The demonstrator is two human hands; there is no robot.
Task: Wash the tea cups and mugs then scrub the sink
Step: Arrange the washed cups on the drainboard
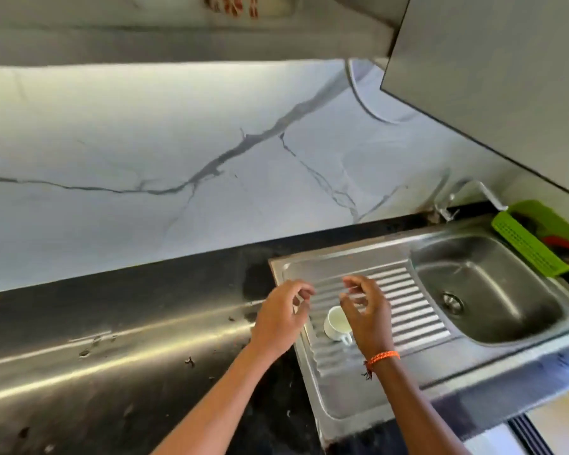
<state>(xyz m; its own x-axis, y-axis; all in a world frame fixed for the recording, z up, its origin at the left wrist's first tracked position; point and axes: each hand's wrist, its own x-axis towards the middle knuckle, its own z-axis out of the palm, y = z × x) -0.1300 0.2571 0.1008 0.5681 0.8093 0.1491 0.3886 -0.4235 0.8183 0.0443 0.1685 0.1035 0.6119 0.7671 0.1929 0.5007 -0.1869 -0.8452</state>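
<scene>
A small white ceramic cup [335, 326] is seen tilted on the ribbed steel drainboard [408, 310], under the empty, loosely curled left hand [281, 318] and right hand [367, 315].

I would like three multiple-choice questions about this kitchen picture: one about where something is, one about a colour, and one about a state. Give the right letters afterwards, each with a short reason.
1. Where does the white cup stand?
A. in the sink bowl
B. on the ribbed draining board
C. on the black counter

2. What colour is the basket beside the sink bowl?
A. green
B. blue
C. white

3. What are the hands doing?
A. both grip the cup
B. one holds a sponge
C. both are empty, above the draining board

Answers:
1. B: the cup sits on the ridges of the draining board, left of the bowl.
2. A: the slotted plastic basket on the far right is bright green.
3. C: the left hand and right hand have loosely curled fingers with nothing in them, and neither clearly touches the cup.
</scene>
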